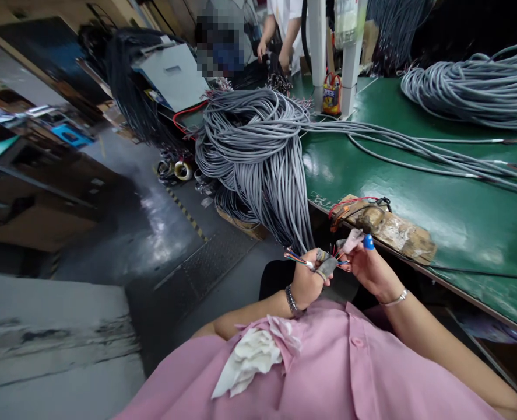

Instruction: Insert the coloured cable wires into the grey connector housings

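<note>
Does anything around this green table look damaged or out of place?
The wooden block at the green table's near edge looks battered, its surface rough and patchy. At lower left, a pale grey surface shows dark, scuffed streaks.

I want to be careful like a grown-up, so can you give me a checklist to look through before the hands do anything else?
1. Left hand has the coloured wires: ok, it's holding them.
2. Right hand is close by: ok, it's beside the left one.
3. Blue finger cover is on: ok, it's on a right-hand fingertip.
4. Wrists are bare: not ok, there's a bracelet on each.
5. Grey cables all lie on the green table: not ok, many hang down past its edge.
6. Every wire tip is bare metal: cannot tell, they're too small to see.
</note>
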Demonstrator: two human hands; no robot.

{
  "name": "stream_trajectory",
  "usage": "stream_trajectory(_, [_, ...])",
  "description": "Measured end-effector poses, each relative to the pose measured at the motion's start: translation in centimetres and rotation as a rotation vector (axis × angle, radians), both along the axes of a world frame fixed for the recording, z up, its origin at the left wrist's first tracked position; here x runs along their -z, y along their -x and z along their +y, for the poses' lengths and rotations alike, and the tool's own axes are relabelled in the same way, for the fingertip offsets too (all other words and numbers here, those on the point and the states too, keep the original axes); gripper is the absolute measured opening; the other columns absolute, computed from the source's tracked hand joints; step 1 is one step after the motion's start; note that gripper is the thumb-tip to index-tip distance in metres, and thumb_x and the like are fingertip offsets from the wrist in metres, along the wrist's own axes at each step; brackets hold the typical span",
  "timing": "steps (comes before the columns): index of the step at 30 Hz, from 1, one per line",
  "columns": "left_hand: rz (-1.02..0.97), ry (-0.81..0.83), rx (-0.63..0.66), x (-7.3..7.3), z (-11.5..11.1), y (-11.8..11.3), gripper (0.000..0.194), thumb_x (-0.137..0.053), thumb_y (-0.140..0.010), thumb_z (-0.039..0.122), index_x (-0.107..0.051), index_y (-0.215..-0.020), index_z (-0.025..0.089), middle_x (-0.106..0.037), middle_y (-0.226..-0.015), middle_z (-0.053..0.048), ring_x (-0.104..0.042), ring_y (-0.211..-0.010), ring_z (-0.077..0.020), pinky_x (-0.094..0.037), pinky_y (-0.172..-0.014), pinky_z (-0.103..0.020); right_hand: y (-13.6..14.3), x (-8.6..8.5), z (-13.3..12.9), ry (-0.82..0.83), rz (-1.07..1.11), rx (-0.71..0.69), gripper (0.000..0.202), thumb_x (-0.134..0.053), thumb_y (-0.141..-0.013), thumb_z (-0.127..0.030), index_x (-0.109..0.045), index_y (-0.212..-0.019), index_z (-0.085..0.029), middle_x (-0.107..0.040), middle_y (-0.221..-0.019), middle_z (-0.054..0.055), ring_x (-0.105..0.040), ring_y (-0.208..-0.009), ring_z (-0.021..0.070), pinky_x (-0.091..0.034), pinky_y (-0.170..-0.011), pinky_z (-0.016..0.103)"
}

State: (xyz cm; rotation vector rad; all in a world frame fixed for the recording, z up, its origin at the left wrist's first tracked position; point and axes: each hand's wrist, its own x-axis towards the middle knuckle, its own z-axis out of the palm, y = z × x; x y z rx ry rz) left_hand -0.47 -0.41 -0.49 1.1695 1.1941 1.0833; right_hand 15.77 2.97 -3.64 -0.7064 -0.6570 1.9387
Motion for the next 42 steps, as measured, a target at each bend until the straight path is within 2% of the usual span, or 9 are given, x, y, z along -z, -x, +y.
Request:
stream_trajectory(3, [0.017,-0.006,0.023,0.4,-0.4,0.4,0.027,-0.063,-0.079,0.039,-0.052,-0.071,0.016,-0.056,-0.054,0.002,-0.049,-0.040,-0.0066,-0.038,-0.040,-0.017,-0.8,0.0,-0.5,-0.066,-0.121,-0.135,0.034,-0.066,-0.077,-0.050,-0.067,-0.086,-0.017,-0.067,-0.081,0.005,-0.058,-0.069,0.0151,-0.046,-0.065,0.029])
stream_trajectory(7, [0.031,0.008,0.092,0.9,-0.6,0.7,0.027,-0.063,-0.078,0.038,-0.052,-0.070,0.015,-0.057,-0.055,0.001,-0.050,-0.041,-0.0070,-0.039,-0.041,-0.018,-0.8,-0.5,-0.9,-0.206,-0.334,-0.113,0.019,-0.073,-0.074,-0.033,-0.066,-0.081,-0.017,-0.064,-0.074,0.000,-0.055,-0.065,0.0119,-0.044,-0.066,0.027])
stream_trajectory(14, [0.091,0.200,0.426,1.4,-0.1,0.8,0.014,-0.063,-0.072,0.026,-0.057,-0.072,0.013,-0.061,-0.055,-0.002,-0.055,-0.042,-0.0098,-0.040,-0.039,-0.018,0.0,-1.9,-1.8,-0.634,-0.762,-0.086,0.020,-0.065,-0.081,-0.036,-0.063,-0.075,-0.017,-0.061,-0.071,0.002,-0.053,-0.065,0.0140,-0.043,-0.063,0.027])
stream_trajectory(16, [0.095,0.227,0.452,1.5,0.0,0.8,0.014,-0.062,-0.072,0.025,-0.056,-0.070,0.013,-0.060,-0.054,-0.002,-0.055,-0.041,-0.0098,-0.039,-0.038,-0.017,-0.1,-2.2,-2.1,-0.714,-0.824,-0.047,0.019,-0.063,-0.082,-0.035,-0.064,-0.076,-0.017,-0.061,-0.074,0.003,-0.054,-0.069,0.0150,-0.044,-0.067,0.028])
stream_trajectory(21, [-0.037,0.234,0.287,1.9,-0.1,0.6,0.022,-0.060,-0.077,0.034,-0.056,-0.070,0.013,-0.059,-0.053,-0.001,-0.053,-0.039,-0.0092,-0.033,-0.036,-0.017,-1.2,-1.8,-2.8,-0.546,-0.708,0.005,0.021,-0.057,-0.086,-0.038,-0.064,-0.094,-0.019,-0.064,-0.086,0.004,-0.058,-0.077,0.0166,-0.047,-0.074,0.031])
stream_trajectory(26, [-0.130,0.208,0.156,2.5,-0.4,0.1,0.029,-0.061,-0.078,0.042,-0.057,-0.073,0.014,-0.061,-0.056,-0.001,-0.056,-0.043,-0.0101,-0.033,-0.038,-0.018,-0.8,-1.0,-4.2,-0.312,-0.570,0.042,0.025,-0.064,-0.081,-0.041,-0.060,-0.094,-0.020,-0.064,-0.083,0.003,-0.058,-0.074,0.0158,-0.048,-0.067,0.028])
stream_trajectory(31, [-0.146,0.209,0.247,1.9,-0.6,0.1,0.035,-0.062,-0.077,0.046,-0.059,-0.069,0.012,-0.064,-0.059,-0.005,-0.059,-0.049,-0.0120,-0.042,-0.046,-0.021,0.3,-1.3,-4.9,-0.301,-0.490,0.114,0.022,-0.064,-0.080,-0.042,-0.059,-0.082,-0.021,-0.063,-0.069,0.000,-0.057,-0.064,0.0148,-0.047,-0.065,0.030])
stream_trajectory(36, [-0.110,0.256,0.400,1.3,-0.9,1.0,0.036,-0.065,-0.075,0.046,-0.061,-0.069,0.011,-0.064,-0.057,-0.005,-0.059,-0.049,-0.0125,-0.045,-0.051,-0.023,0.2,-1.5,-3.9,-0.314,-0.502,-0.033,0.026,-0.068,-0.076,-0.043,-0.060,-0.078,-0.019,-0.063,-0.067,0.001,-0.056,-0.061,0.0141,-0.045,-0.061,0.028])
stream_trajectory(42, [-0.159,0.171,0.139,2.1,-1.2,0.9,0.034,-0.063,-0.076,0.046,-0.058,-0.073,0.013,-0.064,-0.060,-0.004,-0.059,-0.047,-0.0125,-0.041,-0.043,-0.021,1.0,-1.1,-2.9,-0.276,-0.562,0.033,0.027,-0.071,-0.073,-0.043,-0.062,-0.075,-0.018,-0.062,-0.064,0.000,-0.053,-0.057,0.0122,-0.043,-0.056,0.026])
